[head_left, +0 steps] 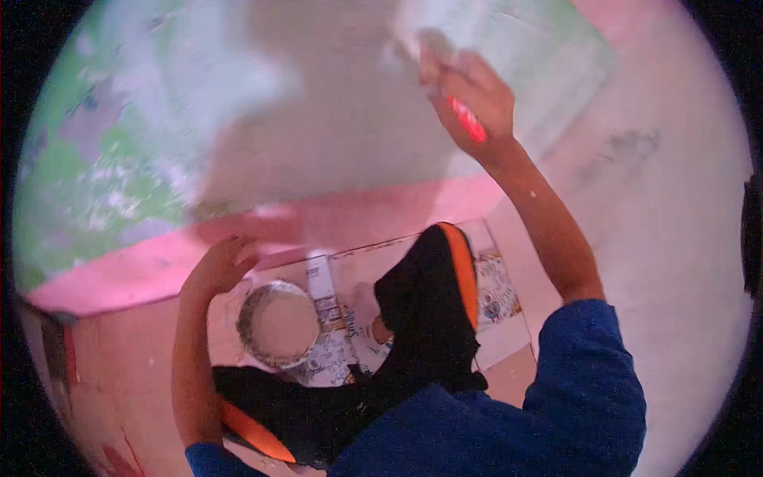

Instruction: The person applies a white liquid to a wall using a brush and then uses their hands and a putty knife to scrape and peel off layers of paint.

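My right hand (475,91) is raised against the wall, its fingers wrapped round a red-handled paintbrush (467,119). The head of the brush is pale and smeared by motion where it meets the wall. Patches of whitish coating lie over old green paint on this wall (334,111). Low on the left, my left hand (226,262) hovers just above a round bucket (248,338), fingers loosely bent and apart, holding nothing. Inside the bucket is a pale, cream-coloured liquid (282,324).
A pink band (143,274) runs along the wall's foot. Printed cardboard sheets (499,298) cover part of the floor under the bucket and between my bent legs in black trousers (429,318). Pale flooring or wall (660,278) extends on the right.
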`<action>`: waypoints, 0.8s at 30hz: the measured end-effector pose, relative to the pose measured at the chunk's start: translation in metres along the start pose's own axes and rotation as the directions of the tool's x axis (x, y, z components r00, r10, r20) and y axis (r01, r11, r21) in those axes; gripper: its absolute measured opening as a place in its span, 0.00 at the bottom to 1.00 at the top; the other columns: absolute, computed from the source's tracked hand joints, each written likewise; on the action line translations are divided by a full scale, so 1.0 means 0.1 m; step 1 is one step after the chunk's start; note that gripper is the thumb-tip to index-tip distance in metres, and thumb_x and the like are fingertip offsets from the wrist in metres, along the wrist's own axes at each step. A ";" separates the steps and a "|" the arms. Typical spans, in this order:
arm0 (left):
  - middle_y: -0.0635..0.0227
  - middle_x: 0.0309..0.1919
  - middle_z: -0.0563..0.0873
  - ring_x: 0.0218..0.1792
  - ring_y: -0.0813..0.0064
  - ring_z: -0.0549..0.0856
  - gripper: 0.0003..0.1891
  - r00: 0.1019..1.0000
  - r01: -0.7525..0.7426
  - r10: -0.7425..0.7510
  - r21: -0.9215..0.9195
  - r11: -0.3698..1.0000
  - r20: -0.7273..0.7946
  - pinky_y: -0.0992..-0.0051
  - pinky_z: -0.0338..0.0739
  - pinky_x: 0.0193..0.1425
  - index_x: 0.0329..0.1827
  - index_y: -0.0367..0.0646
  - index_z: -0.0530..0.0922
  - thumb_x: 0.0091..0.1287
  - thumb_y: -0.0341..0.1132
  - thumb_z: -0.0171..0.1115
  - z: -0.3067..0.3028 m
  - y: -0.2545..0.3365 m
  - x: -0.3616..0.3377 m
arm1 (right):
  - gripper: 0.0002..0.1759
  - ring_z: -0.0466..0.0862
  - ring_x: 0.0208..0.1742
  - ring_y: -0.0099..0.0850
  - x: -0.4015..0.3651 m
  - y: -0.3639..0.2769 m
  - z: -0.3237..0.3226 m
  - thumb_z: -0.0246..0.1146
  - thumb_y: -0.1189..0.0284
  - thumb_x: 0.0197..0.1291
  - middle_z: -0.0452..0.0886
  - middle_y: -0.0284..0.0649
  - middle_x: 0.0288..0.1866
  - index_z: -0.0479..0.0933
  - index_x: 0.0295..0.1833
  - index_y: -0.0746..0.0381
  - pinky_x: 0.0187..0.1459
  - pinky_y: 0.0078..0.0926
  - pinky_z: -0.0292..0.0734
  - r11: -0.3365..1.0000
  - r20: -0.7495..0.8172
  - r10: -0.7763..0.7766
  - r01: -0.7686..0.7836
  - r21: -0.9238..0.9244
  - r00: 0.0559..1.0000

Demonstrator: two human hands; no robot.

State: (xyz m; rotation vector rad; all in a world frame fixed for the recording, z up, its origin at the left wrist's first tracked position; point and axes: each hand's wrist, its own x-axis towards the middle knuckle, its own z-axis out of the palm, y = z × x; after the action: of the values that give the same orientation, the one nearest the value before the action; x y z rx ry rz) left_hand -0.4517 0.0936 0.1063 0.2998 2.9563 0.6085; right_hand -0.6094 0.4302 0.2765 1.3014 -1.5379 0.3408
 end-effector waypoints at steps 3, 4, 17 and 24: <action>0.53 0.50 0.73 0.52 0.56 0.70 0.20 0.999 0.036 -0.037 0.022 0.999 0.015 0.65 0.63 0.57 0.49 0.38 0.70 0.58 0.42 0.53 0.01 -0.02 0.05 | 0.15 0.75 0.30 0.35 0.16 -0.24 -0.01 0.59 0.72 0.44 0.77 0.40 0.34 0.72 0.41 0.62 0.32 0.28 0.72 0.797 -0.212 0.603 -0.567 0.210 0.769; 0.53 0.50 0.73 0.53 0.56 0.70 0.20 0.998 0.054 -0.055 0.017 0.998 0.033 0.65 0.63 0.57 0.50 0.38 0.70 0.58 0.42 0.53 0.02 -0.03 0.06 | 0.15 0.75 0.33 0.37 -0.01 -0.33 0.33 0.57 0.72 0.46 0.76 0.42 0.37 0.71 0.42 0.63 0.34 0.29 0.71 0.621 -0.083 0.749 -0.653 0.434 0.657; 0.54 0.49 0.73 0.50 0.58 0.73 0.23 0.971 0.234 -0.233 -0.011 0.972 0.058 0.67 0.66 0.54 0.53 0.39 0.68 0.59 0.46 0.52 0.20 -0.19 -0.41 | 0.04 0.72 0.27 0.38 -0.58 -1.26 1.14 0.58 0.77 0.40 0.72 0.39 0.23 0.70 0.24 0.59 0.30 0.33 0.67 0.707 -0.070 0.463 -0.320 0.631 0.884; 0.52 0.49 0.73 0.49 0.58 0.74 0.24 0.962 0.268 -0.268 -0.002 0.963 0.054 0.67 0.68 0.53 0.53 0.38 0.67 0.59 0.46 0.54 0.18 -0.36 -0.52 | 0.14 0.76 0.35 0.38 0.14 -0.92 1.06 0.58 0.74 0.46 0.75 0.46 0.39 0.71 0.42 0.62 0.35 0.29 0.74 0.936 -0.063 0.285 -0.292 -0.197 0.957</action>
State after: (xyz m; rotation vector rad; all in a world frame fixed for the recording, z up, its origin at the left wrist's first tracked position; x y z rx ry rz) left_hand -0.4042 0.0567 0.0792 -0.0846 2.8701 0.5686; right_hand -0.5848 0.3089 0.2087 0.9062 -1.6909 0.3759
